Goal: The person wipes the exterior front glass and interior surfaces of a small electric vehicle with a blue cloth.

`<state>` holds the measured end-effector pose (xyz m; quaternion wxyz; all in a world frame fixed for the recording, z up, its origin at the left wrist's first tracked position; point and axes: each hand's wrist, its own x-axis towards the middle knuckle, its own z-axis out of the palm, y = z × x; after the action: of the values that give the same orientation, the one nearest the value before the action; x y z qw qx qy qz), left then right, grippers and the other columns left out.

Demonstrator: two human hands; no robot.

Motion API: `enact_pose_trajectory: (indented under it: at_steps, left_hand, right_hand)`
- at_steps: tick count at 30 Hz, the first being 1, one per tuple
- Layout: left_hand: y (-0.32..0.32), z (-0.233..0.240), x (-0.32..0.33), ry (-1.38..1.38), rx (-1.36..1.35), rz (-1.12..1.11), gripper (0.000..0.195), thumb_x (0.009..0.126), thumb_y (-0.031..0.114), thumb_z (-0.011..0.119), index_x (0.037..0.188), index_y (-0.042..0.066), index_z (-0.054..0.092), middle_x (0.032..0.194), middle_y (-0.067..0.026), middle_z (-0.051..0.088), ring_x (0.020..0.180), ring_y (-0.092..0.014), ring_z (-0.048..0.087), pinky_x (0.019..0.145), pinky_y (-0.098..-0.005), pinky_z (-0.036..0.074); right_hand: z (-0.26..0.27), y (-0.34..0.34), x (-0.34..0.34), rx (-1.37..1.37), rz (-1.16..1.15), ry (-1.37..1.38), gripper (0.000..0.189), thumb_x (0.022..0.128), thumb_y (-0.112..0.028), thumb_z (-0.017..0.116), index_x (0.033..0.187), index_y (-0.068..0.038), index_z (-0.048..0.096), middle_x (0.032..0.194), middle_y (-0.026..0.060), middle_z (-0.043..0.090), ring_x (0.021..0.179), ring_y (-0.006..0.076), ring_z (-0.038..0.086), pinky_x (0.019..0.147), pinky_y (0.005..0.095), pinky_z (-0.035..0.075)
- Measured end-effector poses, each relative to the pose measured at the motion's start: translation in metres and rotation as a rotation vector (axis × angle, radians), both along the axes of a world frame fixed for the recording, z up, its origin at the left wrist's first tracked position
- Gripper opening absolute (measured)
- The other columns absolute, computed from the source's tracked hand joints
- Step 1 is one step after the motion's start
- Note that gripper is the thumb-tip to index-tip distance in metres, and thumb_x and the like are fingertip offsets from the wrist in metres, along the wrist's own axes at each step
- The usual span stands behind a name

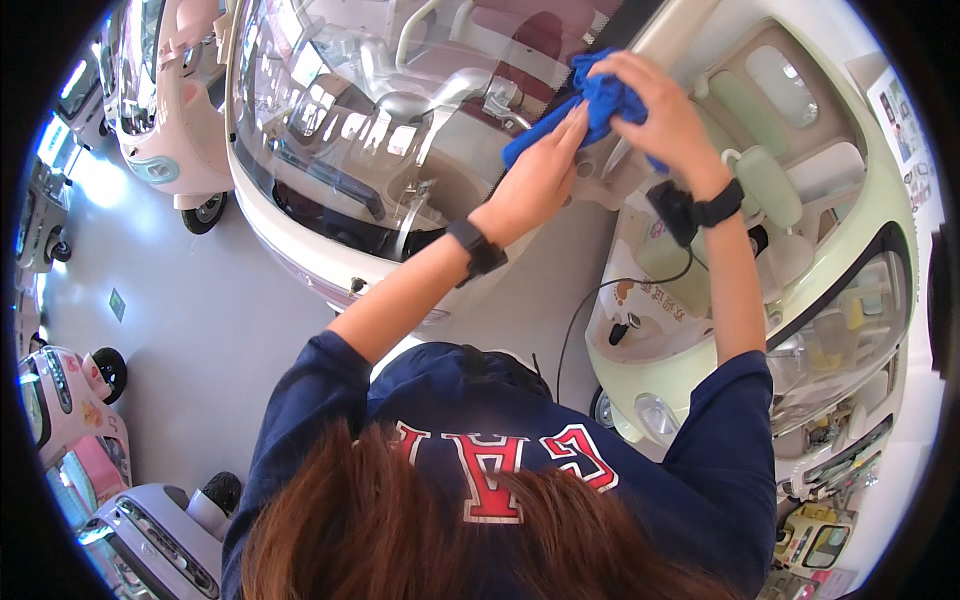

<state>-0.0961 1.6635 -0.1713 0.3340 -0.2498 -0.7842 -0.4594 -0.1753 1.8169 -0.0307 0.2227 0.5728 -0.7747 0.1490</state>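
Note:
A blue cloth (600, 101) is bunched up between my two hands at the side edge of a small vehicle's windshield (360, 135). My left hand (544, 169) presses its straightened fingers on the lower part of the cloth. Above and to the right, my right hand (660, 112) curls its fingers around the bunched upper part. Both wrists wear black straps, and a black device (673, 212) with a cable hangs at the right one. Behind the glass are a round mirror, a handlebar and dark red seats. The cloth hides part of the windshield's edge pillar.
A pale green small vehicle (675, 375) with a green seat stands close on the right. The cable (571, 330) hangs between it and me. A pink vehicle (187, 142) stands at the upper left, and a grey-lilac one (161, 540) at the lower left.

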Motion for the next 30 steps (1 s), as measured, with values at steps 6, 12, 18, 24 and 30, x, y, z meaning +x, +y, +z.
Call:
enact_pose_trajectory:
  at_steps: [6,12,18,24,30]
  left_hand:
    - [0.008,0.058,-0.052,0.124,-0.021,0.041,0.063,0.086,-0.007,0.049,0.147,-0.008,0.035,0.139,-0.0316,0.052,0.122,-0.044,0.056,0.101,-0.0457,0.049]
    - [0.012,0.068,-0.065,0.137,0.034,0.046,0.057,0.087,-0.005,0.049,0.143,-0.003,0.043,0.129,-0.0284,0.06,0.106,-0.043,0.064,0.088,-0.0468,0.053]
    - [-0.004,0.019,-0.038,0.155,-0.105,0.171,0.063,0.088,-0.003,0.057,0.148,0.002,0.04,0.137,-0.0199,0.058,0.112,-0.037,0.062,0.092,-0.0432,0.053]
    - [-0.006,-0.034,0.004,0.062,-0.282,0.196,0.07,0.086,-0.002,0.057,0.152,-0.005,0.032,0.152,-0.0207,0.044,0.137,-0.032,0.049,0.112,-0.0376,0.044]
    - [-0.023,-0.092,0.043,-0.069,-0.312,0.135,0.068,0.087,-0.003,0.054,0.152,-0.002,0.035,0.152,-0.0191,0.045,0.139,-0.031,0.047,0.114,-0.0396,0.042]
  right_hand:
    - [0.055,0.014,-0.058,0.006,-0.067,0.061,0.052,0.07,0.002,0.066,0.121,-0.009,0.061,0.125,0.0138,0.061,0.122,0.0349,0.057,0.108,0.0406,0.043]
    - [0.075,0.007,-0.045,-0.037,-0.104,0.142,0.049,0.063,-0.003,0.067,0.111,-0.005,0.059,0.11,0.0157,0.061,0.108,0.0368,0.061,0.098,0.0398,0.048]
    - [0.035,-0.005,-0.01,0.021,-0.123,0.107,0.048,0.064,-0.006,0.069,0.111,-0.005,0.06,0.113,0.0172,0.062,0.111,0.0392,0.06,0.098,0.0418,0.049]
    - [-0.03,-0.001,0.008,0.001,-0.083,0.132,0.047,0.067,-0.005,0.072,0.112,-0.012,0.064,0.115,0.0101,0.064,0.115,0.033,0.059,0.101,0.0416,0.049]
    - [-0.085,-0.016,0.047,0.063,-0.135,-0.024,0.049,0.065,-0.006,0.074,0.113,-0.012,0.063,0.115,0.0103,0.063,0.115,0.0319,0.059,0.1,0.0432,0.048]
